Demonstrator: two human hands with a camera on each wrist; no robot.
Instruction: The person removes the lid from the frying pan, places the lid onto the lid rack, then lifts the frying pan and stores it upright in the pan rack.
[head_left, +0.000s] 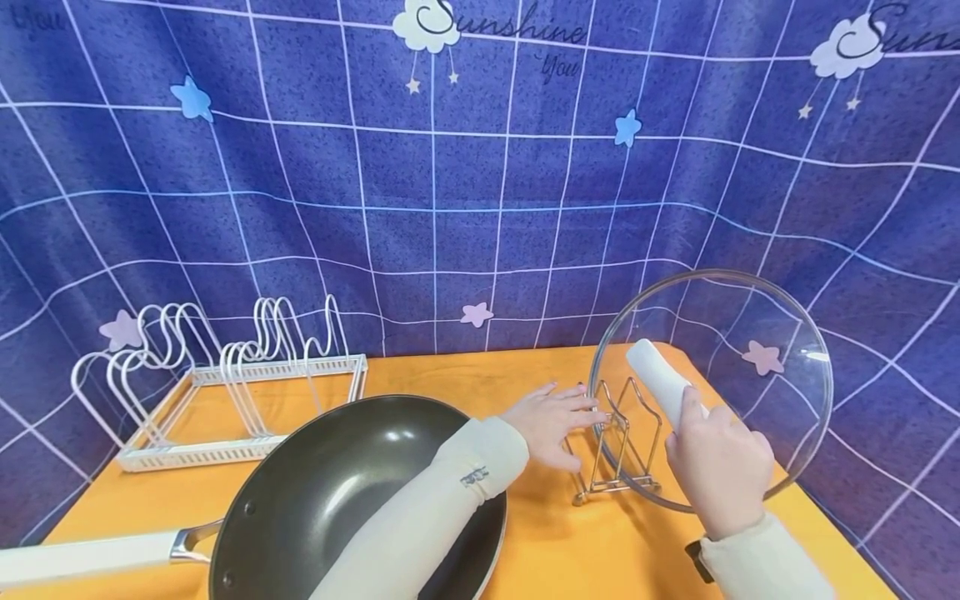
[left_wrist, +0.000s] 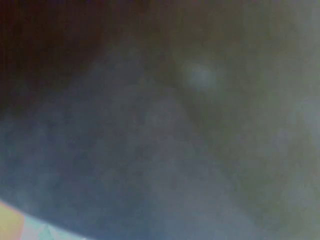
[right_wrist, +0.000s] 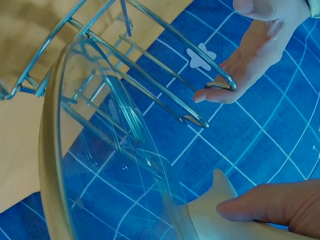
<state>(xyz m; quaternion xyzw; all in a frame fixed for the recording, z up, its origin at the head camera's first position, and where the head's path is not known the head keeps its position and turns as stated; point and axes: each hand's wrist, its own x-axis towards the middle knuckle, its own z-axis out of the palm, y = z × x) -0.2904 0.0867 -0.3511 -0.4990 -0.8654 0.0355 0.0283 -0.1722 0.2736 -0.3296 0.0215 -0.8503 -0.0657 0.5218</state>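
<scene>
We found the glass lid (head_left: 753, 400) on edge at the wire stand (head_left: 617, 483)

We saw the lid upright, its disc spreading mostly to the right of the stand, while its left rim (right_wrist: 49, 140) crossed the wires in the head view. In our judgement, the relation that mattered was the line of that rim against the gap between the stand's loops (right_wrist: 232, 84).

We saw the right hand (head_left: 720, 467), nearer to the lid, clenched round the white handle (head_left: 658, 372). From that grip the handle's long axis slanted up and leftward, with its free end showing just above the stand. The left hand (head_left: 551, 423) was at the stand's left side, grasping nothing, its fingers outstretched and one fingertip touching a loop's end.

The left wrist view was a dark blur and the glass muddled the wires, so we could not tell whether the rim sat between the loops or just beside them. Left of the stand, on the worktop (head_left: 465, 379), we noted the dark pan (head_left: 337, 483) and, farther left, the white rack (head_left: 202, 454).
</scene>
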